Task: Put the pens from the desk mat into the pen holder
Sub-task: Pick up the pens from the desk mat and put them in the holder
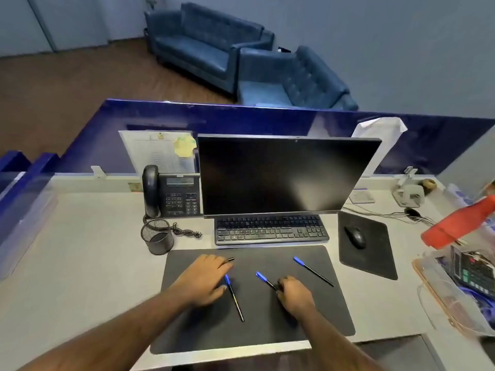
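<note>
- The dark desk mat lies on the grey counter, in front of the keyboard and the dark monitor.
- The left hand lies palm down on the mat, fingers spread flat. A black pen end pokes out past its fingertips, and a blue-capped pen lies at its thumb side; whether the hand grips either cannot be told.
- The right hand is curled, fingers closed around the black barrel of a second blue-capped pen, whose cap points up and left.
- A third blue-capped pen lies free on the mat's right part, apart from both hands.
- The black mesh pen holder stands upright on the counter just off the mat's far left corner, beside the desk phone.
</note>
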Demonstrator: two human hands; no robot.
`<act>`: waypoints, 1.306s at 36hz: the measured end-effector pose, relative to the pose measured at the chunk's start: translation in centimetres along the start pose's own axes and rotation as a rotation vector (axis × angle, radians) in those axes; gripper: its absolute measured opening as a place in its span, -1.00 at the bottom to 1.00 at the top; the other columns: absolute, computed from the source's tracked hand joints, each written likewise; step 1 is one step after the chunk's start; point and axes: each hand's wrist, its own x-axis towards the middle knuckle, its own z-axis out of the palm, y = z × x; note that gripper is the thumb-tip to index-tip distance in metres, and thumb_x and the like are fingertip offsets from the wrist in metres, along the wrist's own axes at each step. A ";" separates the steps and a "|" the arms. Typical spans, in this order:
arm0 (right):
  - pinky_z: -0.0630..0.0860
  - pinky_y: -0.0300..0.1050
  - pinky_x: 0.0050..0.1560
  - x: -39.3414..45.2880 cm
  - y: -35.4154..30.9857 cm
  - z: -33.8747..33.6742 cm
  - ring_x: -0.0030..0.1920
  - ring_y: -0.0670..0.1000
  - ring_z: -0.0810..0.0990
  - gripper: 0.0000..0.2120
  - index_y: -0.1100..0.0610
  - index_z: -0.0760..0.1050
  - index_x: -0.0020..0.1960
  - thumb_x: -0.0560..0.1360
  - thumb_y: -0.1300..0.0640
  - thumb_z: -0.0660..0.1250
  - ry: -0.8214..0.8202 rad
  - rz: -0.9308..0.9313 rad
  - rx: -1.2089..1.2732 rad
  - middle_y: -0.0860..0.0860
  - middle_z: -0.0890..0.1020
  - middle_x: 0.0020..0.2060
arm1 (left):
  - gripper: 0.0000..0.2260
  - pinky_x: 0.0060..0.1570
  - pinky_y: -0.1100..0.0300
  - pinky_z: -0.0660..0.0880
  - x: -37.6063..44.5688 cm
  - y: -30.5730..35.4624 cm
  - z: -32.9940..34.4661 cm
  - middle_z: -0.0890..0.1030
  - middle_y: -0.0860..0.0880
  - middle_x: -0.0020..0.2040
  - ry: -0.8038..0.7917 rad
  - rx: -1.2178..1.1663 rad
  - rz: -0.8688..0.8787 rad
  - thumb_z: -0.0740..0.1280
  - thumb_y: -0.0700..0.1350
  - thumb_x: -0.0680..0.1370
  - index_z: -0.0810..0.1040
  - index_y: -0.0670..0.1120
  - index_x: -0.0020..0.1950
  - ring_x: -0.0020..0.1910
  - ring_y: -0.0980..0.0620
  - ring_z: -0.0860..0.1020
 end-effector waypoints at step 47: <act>0.47 -0.01 -0.20 10.3 -28.4 -7.2 -0.34 0.09 0.52 -0.69 0.17 0.49 0.06 0.32 0.30 0.37 -0.209 -0.055 1.007 0.16 0.59 -0.36 | -0.67 0.01 0.05 0.39 -10.9 -8.9 2.9 0.56 -0.08 0.19 -0.098 -0.270 -0.494 0.16 0.12 0.58 0.46 -0.03 0.22 0.13 -0.11 0.51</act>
